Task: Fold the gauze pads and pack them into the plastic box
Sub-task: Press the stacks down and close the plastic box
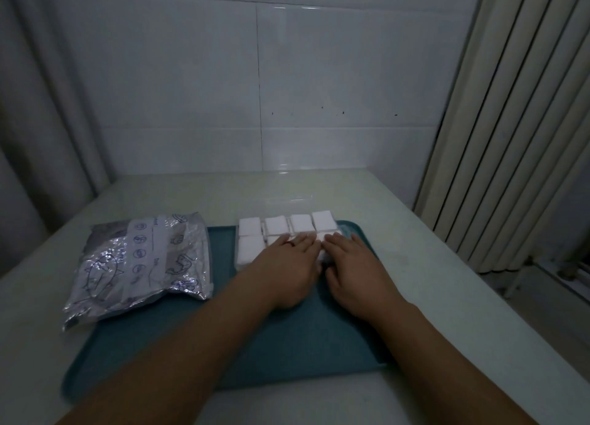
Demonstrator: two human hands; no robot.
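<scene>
Both flat, spread hands, left hand [289,266] and right hand [351,265], press folded gauze pads [276,225] filling the plastic box [247,247].

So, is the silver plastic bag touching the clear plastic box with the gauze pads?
Apart. In the head view, a strip of bare teal tray separates the silver bag from the plastic box.

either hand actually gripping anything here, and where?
No grip visible. Left hand and right hand lie flat, fingers straight, on the gauze pads in the near row of the plastic box.
</scene>
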